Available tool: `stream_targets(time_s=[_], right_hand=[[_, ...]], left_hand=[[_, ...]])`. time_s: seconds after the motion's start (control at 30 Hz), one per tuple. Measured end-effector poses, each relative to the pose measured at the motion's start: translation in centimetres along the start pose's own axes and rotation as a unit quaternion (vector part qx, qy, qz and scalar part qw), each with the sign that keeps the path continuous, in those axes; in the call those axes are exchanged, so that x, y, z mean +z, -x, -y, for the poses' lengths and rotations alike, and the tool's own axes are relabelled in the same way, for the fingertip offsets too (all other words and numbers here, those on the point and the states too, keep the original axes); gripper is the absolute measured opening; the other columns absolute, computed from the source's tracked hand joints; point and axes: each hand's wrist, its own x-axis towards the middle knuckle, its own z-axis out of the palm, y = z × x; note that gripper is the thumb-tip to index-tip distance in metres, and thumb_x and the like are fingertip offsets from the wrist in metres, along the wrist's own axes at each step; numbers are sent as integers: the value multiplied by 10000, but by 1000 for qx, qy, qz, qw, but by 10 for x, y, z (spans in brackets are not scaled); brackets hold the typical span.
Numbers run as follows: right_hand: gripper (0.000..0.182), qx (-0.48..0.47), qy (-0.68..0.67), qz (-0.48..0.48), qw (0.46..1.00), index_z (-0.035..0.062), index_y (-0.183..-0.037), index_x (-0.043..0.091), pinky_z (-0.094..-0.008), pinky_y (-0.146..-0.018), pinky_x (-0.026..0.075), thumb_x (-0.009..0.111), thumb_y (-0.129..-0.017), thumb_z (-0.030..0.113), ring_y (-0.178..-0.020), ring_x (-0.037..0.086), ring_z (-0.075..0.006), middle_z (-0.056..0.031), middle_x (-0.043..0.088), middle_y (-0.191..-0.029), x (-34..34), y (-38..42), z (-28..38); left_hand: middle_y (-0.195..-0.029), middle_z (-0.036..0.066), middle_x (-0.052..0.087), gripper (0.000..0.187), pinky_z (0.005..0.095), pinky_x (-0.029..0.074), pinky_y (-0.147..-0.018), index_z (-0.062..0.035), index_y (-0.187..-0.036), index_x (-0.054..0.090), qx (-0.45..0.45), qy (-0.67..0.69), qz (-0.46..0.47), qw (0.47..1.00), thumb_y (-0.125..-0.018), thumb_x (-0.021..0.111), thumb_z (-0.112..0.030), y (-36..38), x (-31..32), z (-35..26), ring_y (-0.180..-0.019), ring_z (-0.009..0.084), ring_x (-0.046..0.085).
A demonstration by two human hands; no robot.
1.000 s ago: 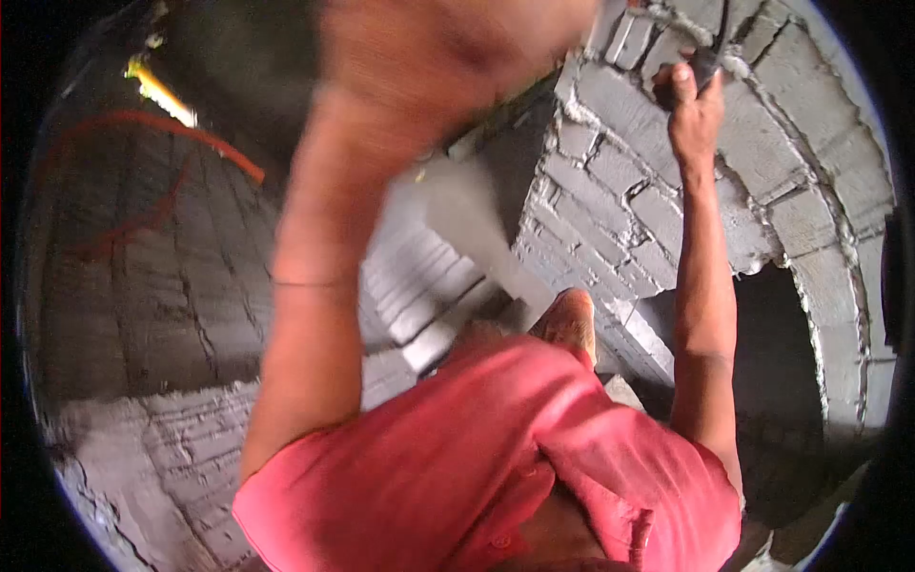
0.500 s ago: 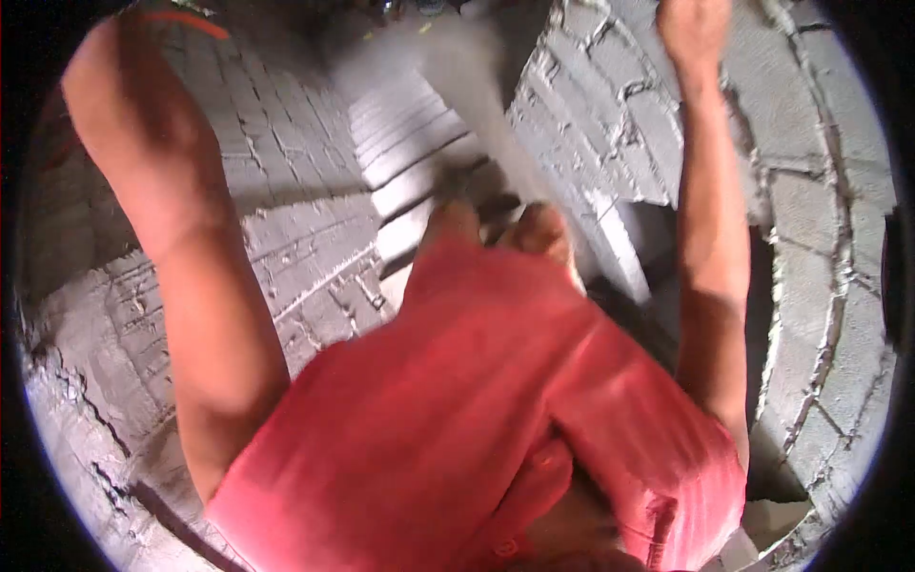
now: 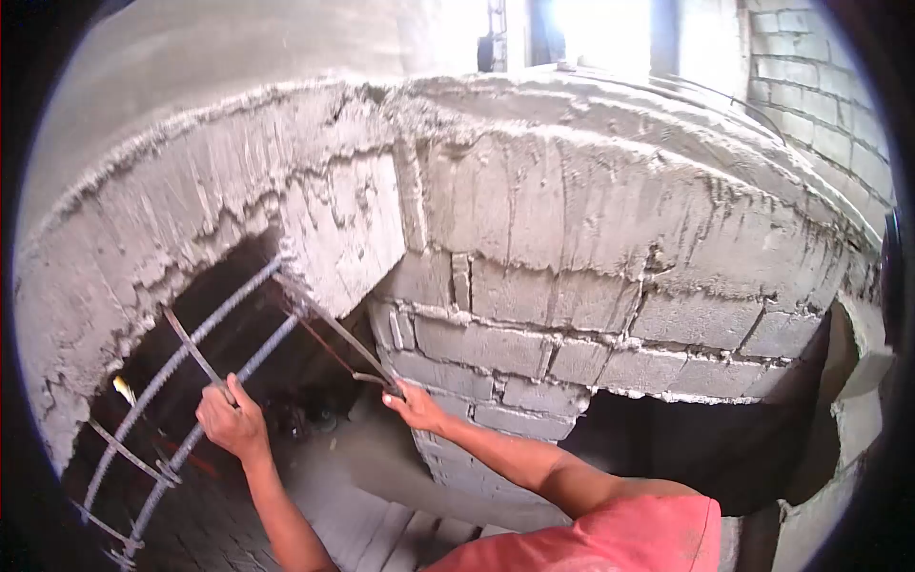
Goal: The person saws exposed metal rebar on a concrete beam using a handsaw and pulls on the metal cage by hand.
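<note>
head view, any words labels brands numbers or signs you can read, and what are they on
None: no word, label, brand, number or sign can be read.
The block wall, the red shirt and the steel bars show no lettering.
The rod at the right hand and the small yellow and white thing at left show too little detail to tell.

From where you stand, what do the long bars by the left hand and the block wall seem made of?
The long bars look like dull grey steel, perhaps rebar, from their rough, ridged surface. The block wall looks like unpainted concrete, with uneven grey mortar in its joints.
</note>
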Motion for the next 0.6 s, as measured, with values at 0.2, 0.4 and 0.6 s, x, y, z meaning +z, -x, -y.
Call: stream_targets(time_s=[0.2,0.4,0.6], right_hand=[[510,27,15,3,1000,7,-1288,557,-506,-937,479,559,-997,427,-1086,642,-458,-304,667,-1093,-4,-5,-3],[588,75,50,28,996,47,-1421,507,-475,-952,476,557,-1004,459,-1083,647,-389,-255,670,-1143,1,-5,-14],[455,122,61,154,979,13,-1180,613,-525,-932,472,577,-986,423,-1087,614,-432,-267,643,-1135,-3,3,20]], left_hand=[[-715,121,464,356,475,403,-699,-48,-767,422,-67,75,69,993,-942,698,-188,-6,-16,-11,-721,367,532],[-880,156,619,258,481,459,-770,-14,-912,621,3,73,72,995,-900,729,-248,-7,-17,-8,-860,384,616],[-1264,198,628,316,480,412,-1037,-41,-978,679,-38,53,62,996,-799,827,-256,-1,-39,-35,-1208,381,562]])
